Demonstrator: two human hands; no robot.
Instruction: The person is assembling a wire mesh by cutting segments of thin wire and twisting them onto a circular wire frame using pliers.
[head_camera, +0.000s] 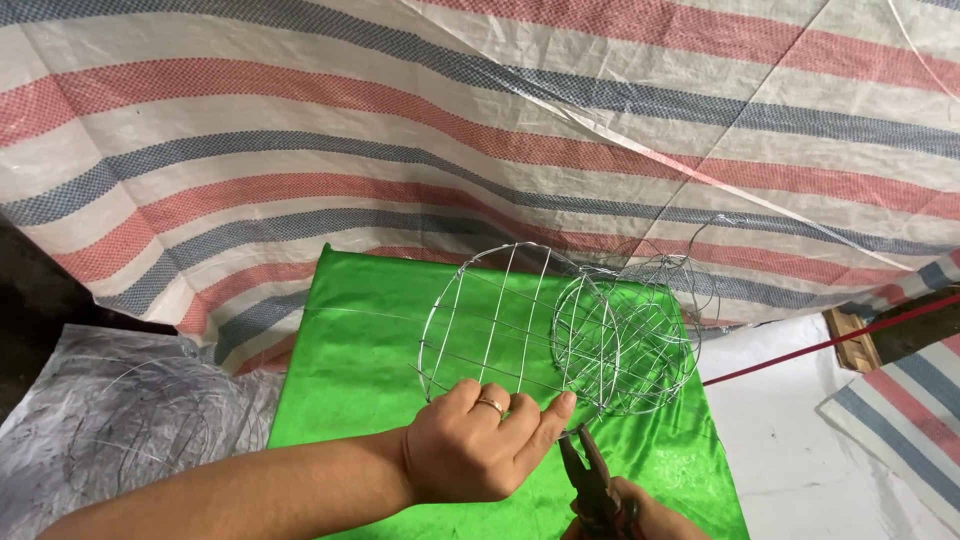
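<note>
Wire basket frame (560, 325) sits on its side on the green cloth (370, 340), toward the cloth's far right corner. Long axis runs left-right: big open ring faces left, smaller rings stack off to the right, loose wire ends curling up at the far end. Left hand (480, 440) rests at the frame's near rim, fingers curled, index tip touching the lower wire. Right hand (625, 510), mostly cut off by the picture's bottom edge, is wrapped round the pliers (590, 475); pliers nose points up toward the frame's near rim, jaws slightly apart. Striped tarp (480, 120) behind.
</note>
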